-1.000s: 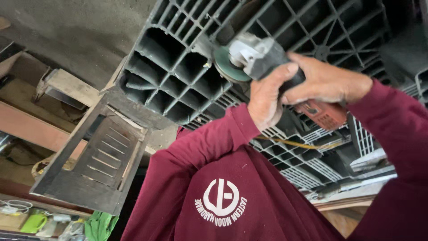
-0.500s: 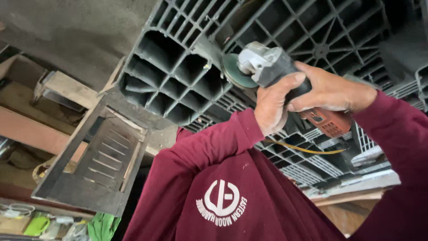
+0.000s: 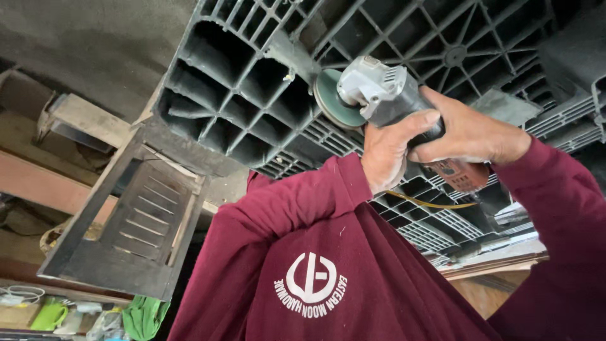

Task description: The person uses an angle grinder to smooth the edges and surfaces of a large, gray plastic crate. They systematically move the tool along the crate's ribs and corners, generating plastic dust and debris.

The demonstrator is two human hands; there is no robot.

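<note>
So the biggest thing in the shot is that dark grey plastic pallet (image 3: 252, 95) with the deep square cells and ribbed grid, filling most of the upper part. Next down in size is the person's maroon long-sleeved top (image 3: 328, 265) with a white round emblem on it, taking up the whole lower middle and right. Off to the lower left there's a flat dark metal frame (image 3: 136, 233) with slotted louvres in its middle panel, tilted, with one corner right up by the pallet's edge.

Then the tool itself: a handheld angle grinder (image 3: 379, 95) with a silver-grey metal gear head, a dark body and a reddish rear end poking out past the hands. Its round greenish disc (image 3: 331, 101) faces left and sits right at the pallet's ribs, can't tell for sure if it's actually touching.

Both hands are wrapped tight around the grinder body. The left hand (image 3: 388, 155) grips from below, just behind the gear head, and the right hand (image 3: 470, 132) is clamped over the top further back. So the head and disc stick out up and to the left of the hands.

A thin yellow cord (image 3: 423, 203) trails just under the hands.
</note>
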